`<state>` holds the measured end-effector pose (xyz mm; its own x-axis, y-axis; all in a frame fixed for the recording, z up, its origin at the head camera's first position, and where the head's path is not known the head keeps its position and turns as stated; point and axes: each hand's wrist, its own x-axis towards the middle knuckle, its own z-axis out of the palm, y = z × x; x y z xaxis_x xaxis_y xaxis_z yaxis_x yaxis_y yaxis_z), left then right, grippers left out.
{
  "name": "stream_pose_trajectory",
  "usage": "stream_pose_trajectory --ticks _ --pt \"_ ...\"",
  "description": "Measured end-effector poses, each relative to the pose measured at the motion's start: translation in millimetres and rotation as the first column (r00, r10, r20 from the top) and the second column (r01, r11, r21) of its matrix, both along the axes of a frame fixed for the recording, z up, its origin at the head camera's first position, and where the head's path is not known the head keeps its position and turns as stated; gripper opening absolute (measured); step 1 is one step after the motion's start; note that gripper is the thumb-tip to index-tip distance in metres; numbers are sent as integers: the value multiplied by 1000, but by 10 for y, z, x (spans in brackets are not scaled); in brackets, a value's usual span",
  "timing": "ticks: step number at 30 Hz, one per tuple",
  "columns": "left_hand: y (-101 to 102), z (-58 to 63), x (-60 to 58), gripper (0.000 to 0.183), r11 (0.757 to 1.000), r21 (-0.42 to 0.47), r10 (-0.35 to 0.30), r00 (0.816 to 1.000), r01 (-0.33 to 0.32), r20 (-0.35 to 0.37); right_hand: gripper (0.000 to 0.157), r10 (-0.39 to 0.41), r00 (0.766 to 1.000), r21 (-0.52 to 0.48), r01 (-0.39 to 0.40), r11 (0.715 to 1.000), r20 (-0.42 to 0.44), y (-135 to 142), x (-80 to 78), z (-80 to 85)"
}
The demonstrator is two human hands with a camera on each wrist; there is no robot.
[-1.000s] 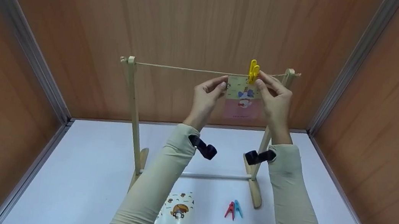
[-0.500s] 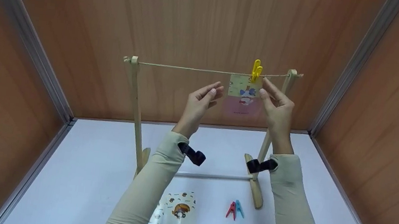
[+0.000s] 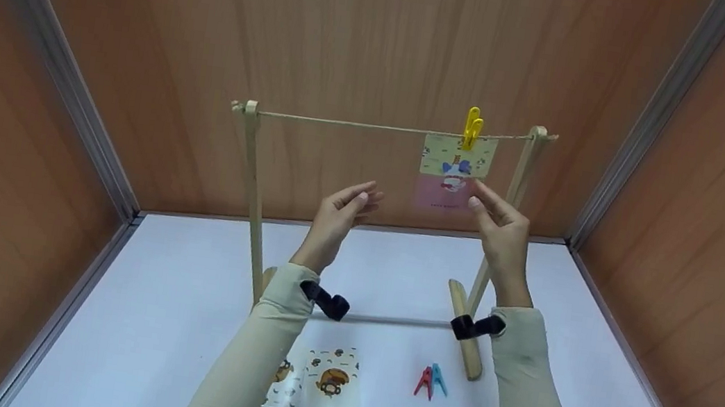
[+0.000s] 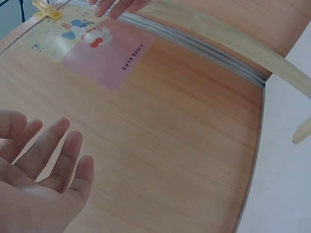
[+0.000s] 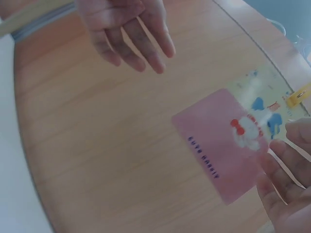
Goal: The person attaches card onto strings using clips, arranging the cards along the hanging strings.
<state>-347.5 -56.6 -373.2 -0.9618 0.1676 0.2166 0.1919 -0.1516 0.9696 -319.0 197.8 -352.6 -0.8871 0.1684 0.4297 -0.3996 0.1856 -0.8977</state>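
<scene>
A yellow and pink card [image 3: 442, 154] with a rabbit picture hangs from the string [image 3: 345, 123], near its right end. A yellow clothespin [image 3: 472, 130] clips the card's top edge to the string. My right hand [image 3: 503, 239] is beside the card's lower right edge, fingers loosely bent and holding nothing; whether a fingertip touches the card I cannot tell. Lower and to the left, my left hand [image 3: 338, 221] is apart from the card. Its fingers [image 4: 73, 145] are spread and relaxed in the left wrist view, with nothing in them.
The string spans a wooden stand with a left post [image 3: 252, 196], a right post [image 3: 521, 175] and a low crossbar [image 3: 389, 320]. On the white table lie a picture card [image 3: 332, 399], another card [image 3: 285, 389] partly behind the left sleeve, a red clothespin [image 3: 424, 382] and a blue clothespin [image 3: 439, 379].
My left hand has let go of the card's left edge and moved down and left. The right hand has come off the clothespin area and dropped lower. Card and clothespin stay on the string.
</scene>
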Motion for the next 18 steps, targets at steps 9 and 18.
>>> stream_pose_trajectory --ticks 9,18 --pt "-115 -346 48 35 993 -109 -31 997 39 75 44 19 997 -6 -18 1000 78 46 18 -323" --pt "-237 -711 93 34 985 -161 -42 993 60 113 41 14 985 -8 -12 1000 171 81 66 -626"
